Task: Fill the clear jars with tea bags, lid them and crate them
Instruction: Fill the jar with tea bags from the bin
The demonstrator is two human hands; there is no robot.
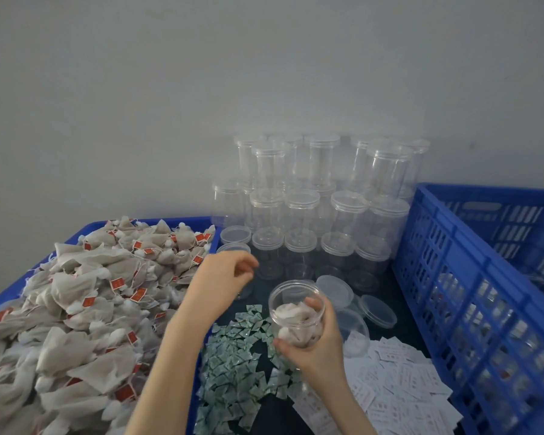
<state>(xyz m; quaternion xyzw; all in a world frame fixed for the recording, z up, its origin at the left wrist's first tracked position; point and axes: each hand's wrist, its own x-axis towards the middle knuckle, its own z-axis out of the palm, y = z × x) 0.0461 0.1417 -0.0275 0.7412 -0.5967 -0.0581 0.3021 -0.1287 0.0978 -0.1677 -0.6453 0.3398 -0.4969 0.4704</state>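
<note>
At lower centre of the frame, the right hand [316,335] grips a clear jar [297,312] partly filled with tea bags [291,318]. The left hand [223,274] hovers just upper left of it, fingers loosely curled, holding nothing.

No legible text on red tags [138,295] or white slips [399,384].

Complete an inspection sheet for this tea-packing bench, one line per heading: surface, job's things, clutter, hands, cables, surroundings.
Surface: dark tabletop, mostly covered.
Job's things: open jar part-filled with tea bags; heaped tea bags in blue tray; stacked lidded empty jars; loose lids; blue crate at right.
Clutter: green sachets; white paper slips.
Hands: right hand grips the jar; left hand hovers, fingers curled, contents unclear.
Cables: nothing seen.
Surroundings: plain grey wall.
</note>
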